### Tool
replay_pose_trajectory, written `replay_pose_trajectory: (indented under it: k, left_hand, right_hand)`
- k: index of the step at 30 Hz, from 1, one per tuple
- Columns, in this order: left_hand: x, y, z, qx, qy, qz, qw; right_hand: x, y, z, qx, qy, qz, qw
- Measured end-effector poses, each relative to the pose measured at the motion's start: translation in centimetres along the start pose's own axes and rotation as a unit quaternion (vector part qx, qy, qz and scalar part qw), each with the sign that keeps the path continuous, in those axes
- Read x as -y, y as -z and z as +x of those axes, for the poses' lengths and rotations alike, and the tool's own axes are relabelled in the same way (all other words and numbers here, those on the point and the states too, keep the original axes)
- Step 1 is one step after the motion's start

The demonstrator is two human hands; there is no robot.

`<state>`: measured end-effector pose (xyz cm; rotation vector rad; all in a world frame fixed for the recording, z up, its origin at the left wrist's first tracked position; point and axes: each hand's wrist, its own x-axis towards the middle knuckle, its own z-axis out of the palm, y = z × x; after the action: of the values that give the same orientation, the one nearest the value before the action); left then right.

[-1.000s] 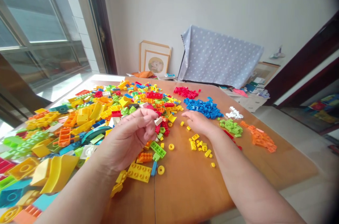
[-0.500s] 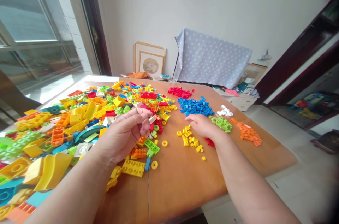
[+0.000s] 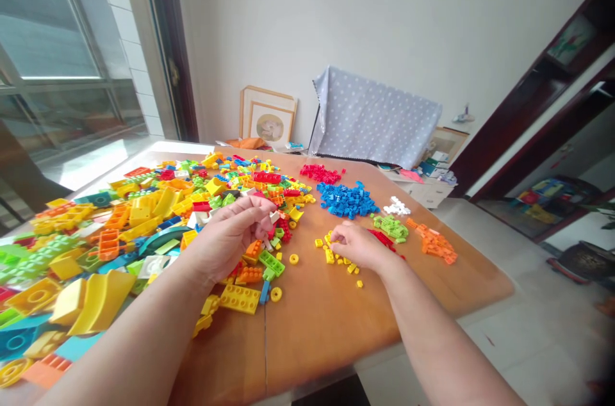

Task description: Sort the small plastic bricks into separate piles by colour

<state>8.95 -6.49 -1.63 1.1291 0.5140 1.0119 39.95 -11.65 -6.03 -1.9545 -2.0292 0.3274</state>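
My left hand (image 3: 240, 233) hovers at the right edge of a large mixed heap of toy building bricks (image 3: 148, 207). Its fingers are curled in with the thumb against them; a white brick (image 3: 274, 217) shows by the fingertips, and whether it is held I cannot tell. Over a small group of yellow bricks (image 3: 329, 256) is my right hand (image 3: 358, 244), its thumb and fingers bent together at the bricks. What lies between those fingertips is hidden. Behind it sits a pile of blue bricks (image 3: 346, 200), and red bricks (image 3: 383, 238) show partly past the wrist.
Small sorted piles stand on the wooden table (image 3: 312, 335): dark red bricks (image 3: 320, 173), white bricks (image 3: 396, 205), light green bricks (image 3: 391, 227) and orange bricks (image 3: 435, 243). A dotted cloth (image 3: 375, 118) hangs behind the table, beside framed pictures (image 3: 269, 118).
My right hand has come nearer, from beside the blue pile to over the yellow bricks, uncovering more red bricks. My left hand stays almost where it was. The camera view has shifted slightly.
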Motion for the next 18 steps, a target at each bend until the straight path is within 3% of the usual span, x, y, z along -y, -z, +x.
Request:
replay_pose_trajectory:
  k: [7,15,18]
  left_hand:
    - [0.0,0.0,0.1,-0.004,0.009,0.001,1.000]
    - [0.3,0.1,0.1,0.004,0.012,0.016,1.000]
    - [0.3,0.2,0.2,0.006,0.016,0.015,1.000]
  right_hand:
    - [-0.8,-0.6,1.3,-0.023,-0.019,0.007,1.000]
    - [-1.8,-1.3,1.3,-0.053,-0.105,0.220,0.969]
    - [-2.1,-2.0,1.4,-0.067,-0.099,0.179,0.977]
